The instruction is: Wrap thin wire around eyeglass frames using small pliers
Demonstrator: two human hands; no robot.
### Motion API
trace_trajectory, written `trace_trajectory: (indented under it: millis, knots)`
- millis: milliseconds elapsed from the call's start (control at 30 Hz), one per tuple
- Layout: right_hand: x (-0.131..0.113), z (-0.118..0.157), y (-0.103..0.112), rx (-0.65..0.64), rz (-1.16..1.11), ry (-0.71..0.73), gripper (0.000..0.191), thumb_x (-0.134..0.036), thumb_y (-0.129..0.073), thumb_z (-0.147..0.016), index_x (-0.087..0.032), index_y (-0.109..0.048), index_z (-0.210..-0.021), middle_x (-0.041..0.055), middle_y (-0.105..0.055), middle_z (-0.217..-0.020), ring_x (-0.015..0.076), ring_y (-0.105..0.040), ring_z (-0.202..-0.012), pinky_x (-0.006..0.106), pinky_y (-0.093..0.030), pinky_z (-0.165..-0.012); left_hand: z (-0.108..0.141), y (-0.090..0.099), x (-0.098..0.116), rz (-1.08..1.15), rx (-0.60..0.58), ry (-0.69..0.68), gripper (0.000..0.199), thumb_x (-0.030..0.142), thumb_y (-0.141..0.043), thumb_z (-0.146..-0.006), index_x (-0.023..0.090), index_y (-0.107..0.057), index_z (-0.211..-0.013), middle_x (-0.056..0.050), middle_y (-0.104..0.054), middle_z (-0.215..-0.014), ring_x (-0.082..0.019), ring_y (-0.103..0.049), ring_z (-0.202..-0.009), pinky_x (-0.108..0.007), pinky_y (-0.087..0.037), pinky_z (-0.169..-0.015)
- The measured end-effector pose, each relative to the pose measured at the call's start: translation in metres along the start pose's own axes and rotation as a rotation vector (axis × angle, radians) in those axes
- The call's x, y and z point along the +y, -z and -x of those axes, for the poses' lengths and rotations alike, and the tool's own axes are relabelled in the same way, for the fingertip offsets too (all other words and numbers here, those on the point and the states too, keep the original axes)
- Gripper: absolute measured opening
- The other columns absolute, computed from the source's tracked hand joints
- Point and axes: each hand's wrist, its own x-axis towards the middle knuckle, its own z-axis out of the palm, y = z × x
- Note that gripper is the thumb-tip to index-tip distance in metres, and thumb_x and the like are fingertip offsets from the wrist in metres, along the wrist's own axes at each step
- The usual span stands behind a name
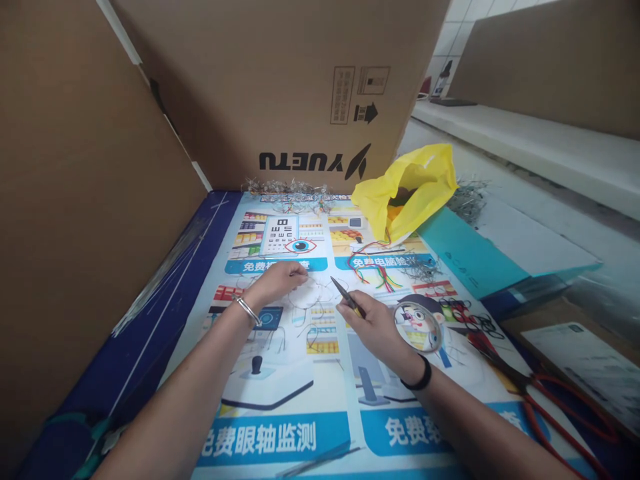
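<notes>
My left hand [281, 281], with a silver bangle [247, 311] at the wrist, is closed in a pinch above the printed sheet. What lies between its fingertips is too small to make out. To its right, my right hand [373, 320] grips needle-nose pliers [345, 294], whose dark tip points up and left toward the left hand. Thin curled wires [320, 333] lie on the sheet between and below the hands. Just beyond the right hand are red, green and yellow cords [384, 277]. A round clear dish [418, 327] sits beside the right wrist.
Tall cardboard panels [300, 87] stand behind and at left. A yellow plastic bag [425, 180] sits at back right. Bundles of fine wire [290, 189] lie along the back. Red-handled scissors [535, 387] are at right; straight wires [165, 270] lie at left.
</notes>
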Motion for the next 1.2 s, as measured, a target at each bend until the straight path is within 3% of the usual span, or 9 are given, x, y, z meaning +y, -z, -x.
trace_trajectory:
  millis: [267, 433, 633, 1200]
  knots:
    - [0.000, 0.000, 0.000, -0.007, -0.006, -0.013, 0.020, -0.036, -0.050, -0.082, -0.020, -0.049, -0.071, -0.0045, -0.046, -0.061, 0.0106, -0.042, -0.058, 0.022, -0.033, -0.054, 0.001, -0.005, 0.004, 0.098, 0.006, 0.053, 0.016, 0.032, -0.052, -0.072, 0.017, -0.056, -0.068, 0.003, -0.053, -0.056, -0.011, -0.050, -0.054, -0.020, -0.037, -0.049]
    - [0.000, -0.001, 0.000, 0.001, -0.022, -0.019, 0.019, -0.034, -0.050, -0.082, -0.020, -0.049, -0.071, -0.0043, -0.046, -0.062, 0.0107, -0.043, -0.059, 0.022, -0.033, -0.055, 0.005, -0.005, 0.011, 0.218, -0.054, 0.106, 0.016, 0.031, -0.047, -0.076, 0.017, -0.051, -0.071, 0.000, -0.057, -0.060, -0.011, -0.055, -0.053, -0.019, -0.038, -0.043]
    - [0.003, 0.000, -0.001, 0.000, -0.049, -0.018, 0.018, -0.035, -0.050, -0.083, -0.020, -0.051, -0.073, -0.0038, -0.047, -0.064, 0.0110, -0.044, -0.061, 0.022, -0.033, -0.055, 0.009, -0.004, 0.019, 0.310, -0.085, 0.057, 0.018, 0.034, -0.047, -0.078, 0.017, -0.048, -0.072, -0.003, -0.059, -0.078, -0.013, -0.061, -0.066, -0.017, -0.041, -0.045]
    - [-0.007, 0.006, 0.000, 0.005, -0.123, 0.009, 0.018, -0.033, -0.050, -0.083, -0.019, -0.048, -0.072, -0.0042, -0.045, -0.064, 0.0099, -0.041, -0.060, 0.021, -0.033, -0.055, 0.019, -0.003, 0.040, 0.379, -0.061, 0.007, 0.021, 0.037, -0.049, -0.079, 0.017, -0.048, -0.072, -0.002, -0.058, -0.076, -0.013, -0.060, -0.065, -0.020, -0.041, -0.046]
